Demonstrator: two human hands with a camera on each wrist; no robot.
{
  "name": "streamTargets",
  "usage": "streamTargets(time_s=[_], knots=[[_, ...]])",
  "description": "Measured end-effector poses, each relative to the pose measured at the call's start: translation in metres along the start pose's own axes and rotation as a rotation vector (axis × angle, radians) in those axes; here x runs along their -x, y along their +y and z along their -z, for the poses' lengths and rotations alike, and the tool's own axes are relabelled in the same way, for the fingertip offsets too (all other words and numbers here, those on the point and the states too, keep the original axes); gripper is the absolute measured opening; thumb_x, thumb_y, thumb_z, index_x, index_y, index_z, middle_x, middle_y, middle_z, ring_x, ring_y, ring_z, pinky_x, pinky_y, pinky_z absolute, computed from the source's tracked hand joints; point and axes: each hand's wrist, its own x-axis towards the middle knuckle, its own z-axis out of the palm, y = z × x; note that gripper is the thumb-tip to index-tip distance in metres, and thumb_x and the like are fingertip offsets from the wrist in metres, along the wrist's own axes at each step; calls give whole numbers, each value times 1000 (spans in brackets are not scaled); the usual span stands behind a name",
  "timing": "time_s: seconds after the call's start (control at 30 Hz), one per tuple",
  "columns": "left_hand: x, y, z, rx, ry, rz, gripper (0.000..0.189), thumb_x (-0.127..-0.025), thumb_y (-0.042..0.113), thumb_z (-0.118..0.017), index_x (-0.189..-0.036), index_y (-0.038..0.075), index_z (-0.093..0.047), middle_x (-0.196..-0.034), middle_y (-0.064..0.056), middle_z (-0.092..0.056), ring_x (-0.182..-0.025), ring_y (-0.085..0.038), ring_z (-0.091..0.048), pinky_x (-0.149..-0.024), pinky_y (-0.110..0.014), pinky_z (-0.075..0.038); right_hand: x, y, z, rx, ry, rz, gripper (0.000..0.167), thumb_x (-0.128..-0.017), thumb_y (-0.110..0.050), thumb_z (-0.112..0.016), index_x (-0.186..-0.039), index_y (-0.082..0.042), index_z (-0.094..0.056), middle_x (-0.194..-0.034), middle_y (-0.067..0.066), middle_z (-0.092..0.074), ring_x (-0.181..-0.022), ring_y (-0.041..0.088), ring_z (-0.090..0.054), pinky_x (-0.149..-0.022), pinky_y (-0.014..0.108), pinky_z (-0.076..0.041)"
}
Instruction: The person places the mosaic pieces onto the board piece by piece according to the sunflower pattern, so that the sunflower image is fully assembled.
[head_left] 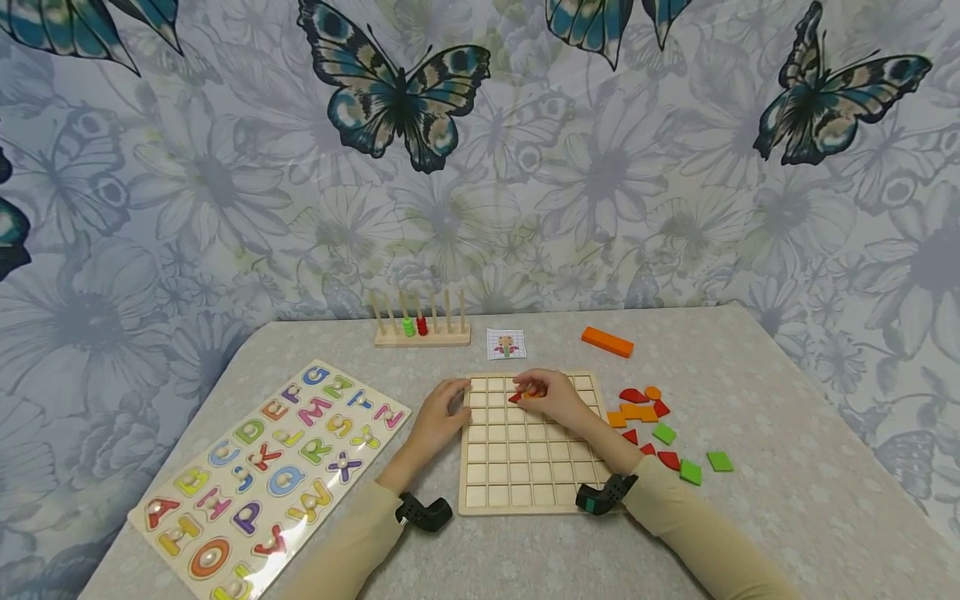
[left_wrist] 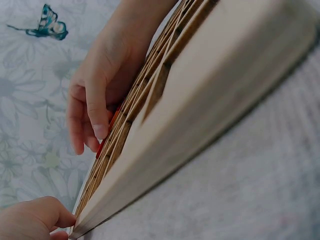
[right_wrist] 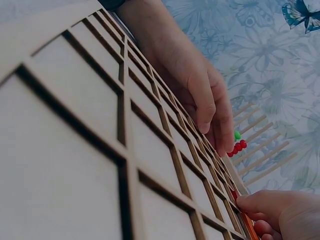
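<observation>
A pale wooden grid board (head_left: 517, 487) lies on the table. My left hand (head_left: 441, 412) rests at its upper left edge, thumb and fingers relaxed in a curve; in the left wrist view fingertips of that hand (left_wrist: 37, 217) touch the corner. Over the upper middle squares, my right hand (head_left: 552, 398) pinches a small red piece (head_left: 514, 398) with thumb and fingers, close on the grid. An orange piece (right_wrist: 247, 225) shows beside the red one under that hand in the right wrist view, partly hidden by the fingers.
Right of the board lie several loose red, orange and green pieces, among them a green square (head_left: 720, 462). Behind stand a peg rack (head_left: 423, 337) with beads, a pattern card (head_left: 506, 344) and an orange block (head_left: 607, 342). A letter puzzle board (head_left: 273, 479) fills the left side.
</observation>
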Motion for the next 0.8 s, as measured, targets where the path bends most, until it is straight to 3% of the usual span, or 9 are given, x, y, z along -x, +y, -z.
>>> streamTargets(time_s=[0.3,0.57,0.8], knots=[[1,-1,0,10,0,7,47,-88,9,-61,-134,4,-53,-133,-11,-55,-131,-30,-48,-110,-46,-38,3,-8,1,-1,-8,3,33,-83,5,-66,-114,14,-60,-101,30,-63,-75,19,-53,-66,19,-45],[1,-1,-1,6,7,8,45,-88,10,-61,-132,4,-54,-133,-11,-55,-131,-29,-48,-110,-46,-38,-8,27,-3,8,-3,6,32,-83,-3,-70,-114,5,-65,-101,23,-68,-73,9,-52,-65,17,-45],[2,0,-1,5,7,-5,44,-88,9,-61,-131,4,-54,-133,-11,-55,-131,-30,-48,-109,-47,-38,-7,29,-3,10,-5,21,28,-83,-5,-70,-110,3,-68,-100,20,-70,-72,6,-52,-65,19,-46]])
